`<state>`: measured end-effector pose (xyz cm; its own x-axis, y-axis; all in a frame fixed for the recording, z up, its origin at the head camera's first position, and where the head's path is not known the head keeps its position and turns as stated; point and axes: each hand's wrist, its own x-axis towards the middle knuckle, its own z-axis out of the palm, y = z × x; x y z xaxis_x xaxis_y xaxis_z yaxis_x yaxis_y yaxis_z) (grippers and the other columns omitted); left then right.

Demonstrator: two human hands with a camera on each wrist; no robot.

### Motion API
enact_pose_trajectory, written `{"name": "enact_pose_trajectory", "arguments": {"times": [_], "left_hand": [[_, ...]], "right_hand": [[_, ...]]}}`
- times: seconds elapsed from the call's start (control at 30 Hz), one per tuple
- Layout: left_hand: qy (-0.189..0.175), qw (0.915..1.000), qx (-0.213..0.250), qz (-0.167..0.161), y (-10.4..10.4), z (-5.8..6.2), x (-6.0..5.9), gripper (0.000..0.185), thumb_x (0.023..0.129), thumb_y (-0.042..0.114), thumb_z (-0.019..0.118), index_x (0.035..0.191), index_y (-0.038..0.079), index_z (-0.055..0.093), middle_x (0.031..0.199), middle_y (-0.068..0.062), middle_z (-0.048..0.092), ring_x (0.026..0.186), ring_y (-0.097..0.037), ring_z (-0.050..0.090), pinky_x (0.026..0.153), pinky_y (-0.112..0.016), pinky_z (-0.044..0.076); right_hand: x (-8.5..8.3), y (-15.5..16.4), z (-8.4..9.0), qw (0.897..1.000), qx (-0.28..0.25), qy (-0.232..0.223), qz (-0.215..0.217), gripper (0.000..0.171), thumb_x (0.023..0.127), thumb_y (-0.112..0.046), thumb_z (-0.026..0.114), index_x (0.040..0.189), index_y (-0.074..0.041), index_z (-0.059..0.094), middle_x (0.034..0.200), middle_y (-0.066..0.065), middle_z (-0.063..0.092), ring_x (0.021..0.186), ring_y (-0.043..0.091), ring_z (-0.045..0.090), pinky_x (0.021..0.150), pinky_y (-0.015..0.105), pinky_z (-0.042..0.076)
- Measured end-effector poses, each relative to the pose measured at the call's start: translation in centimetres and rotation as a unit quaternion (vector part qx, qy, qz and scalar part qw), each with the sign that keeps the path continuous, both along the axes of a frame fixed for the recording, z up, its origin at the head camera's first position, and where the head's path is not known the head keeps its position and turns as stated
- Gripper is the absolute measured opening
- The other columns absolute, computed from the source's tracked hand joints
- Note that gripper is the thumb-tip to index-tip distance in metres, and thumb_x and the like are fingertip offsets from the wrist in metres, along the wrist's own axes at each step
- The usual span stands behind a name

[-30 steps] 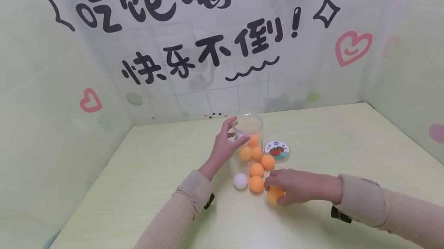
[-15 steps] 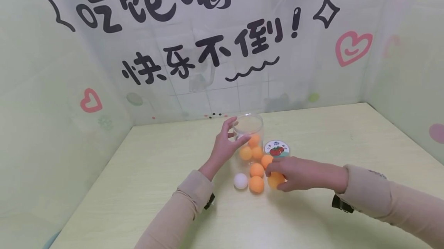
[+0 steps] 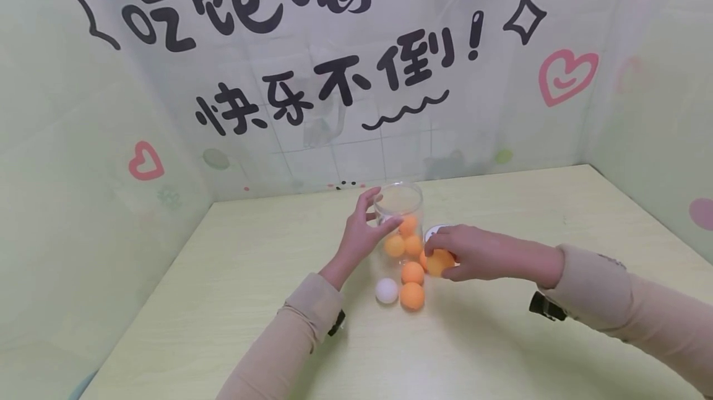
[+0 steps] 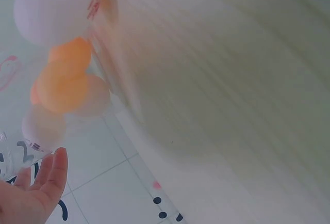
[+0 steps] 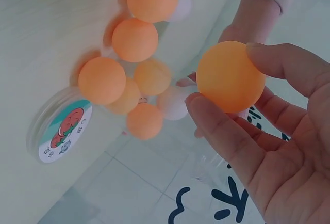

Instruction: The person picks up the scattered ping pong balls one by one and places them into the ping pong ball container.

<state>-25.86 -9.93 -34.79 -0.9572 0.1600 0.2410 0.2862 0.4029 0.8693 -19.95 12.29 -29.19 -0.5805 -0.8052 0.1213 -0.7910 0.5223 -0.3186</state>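
Observation:
My left hand grips the upper side of a clear plastic jar, thumb and fingers around its wall. The jar stands uncovered with several ping-pong balls inside, orange ones and a white one. Between thumb and fingertips, my right hand pinches an orange ping-pong ball, raised over the table just right of the jar. On the table in front of the jar lie a white ball and two orange balls in a line. A third orange ball is partly behind the held one in the head view.
A round lid with a tomato picture lies beside the jar on the right, mostly covered by my right hand in the head view. The pale wooden table ends at a printed wall sheet behind the jar.
My right hand has lifted the orange ball from the table's near side and carried it away from me, toward the jar and over the lid. The left hand stays put on the jar.

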Motion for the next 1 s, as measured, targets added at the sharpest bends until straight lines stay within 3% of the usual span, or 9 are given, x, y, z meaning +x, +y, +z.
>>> {"name": "enact_pose_trajectory", "arguments": {"times": [0.43, 0.67, 1.0], "left_hand": [[-0.003, 1.0000, 0.002, 0.001, 0.0, 0.0, 0.0, 0.072, 0.079, 0.034, 0.071, 0.138, 0.027, 0.032, 0.141, -0.005, 0.040, 0.114, -0.032, 0.050, 0.086, -0.044, 0.047], [-0.010, 1.0000, -0.001, 0.002, 0.0, 0.0, -0.1, 0.073, 0.078, 0.037, 0.071, 0.138, 0.028, 0.030, 0.142, -0.003, 0.039, 0.115, -0.030, 0.049, 0.086, -0.042, 0.047], [-0.017, 0.9998, 0.000, 0.005, 0.1, 0.0, -0.2, 0.074, 0.077, 0.039, 0.071, 0.138, 0.030, 0.030, 0.141, -0.001, 0.040, 0.116, -0.029, 0.048, 0.086, -0.042, 0.047]], "right_hand": [[-1.3, -0.4, 2.8, 0.999, -0.005, 0.002, -0.040, 0.024, 0.075, -0.002, 0.064, 0.099, -0.006, 0.063, 0.081, -0.001, 0.055, 0.063, 0.009, 0.043, 0.056, 0.022, 0.041], [-2.1, -0.7, 4.1, 0.995, 0.011, -0.036, -0.089, 0.029, 0.077, -0.009, 0.068, 0.105, -0.006, 0.062, 0.088, 0.002, 0.057, 0.067, 0.013, 0.048, 0.062, 0.025, 0.045], [-3.2, -1.2, 5.4, 0.995, -0.002, 0.013, -0.095, 0.029, 0.079, -0.006, 0.064, 0.108, -0.004, 0.061, 0.096, 0.006, 0.061, 0.071, 0.016, 0.049, 0.063, 0.027, 0.046]]}}
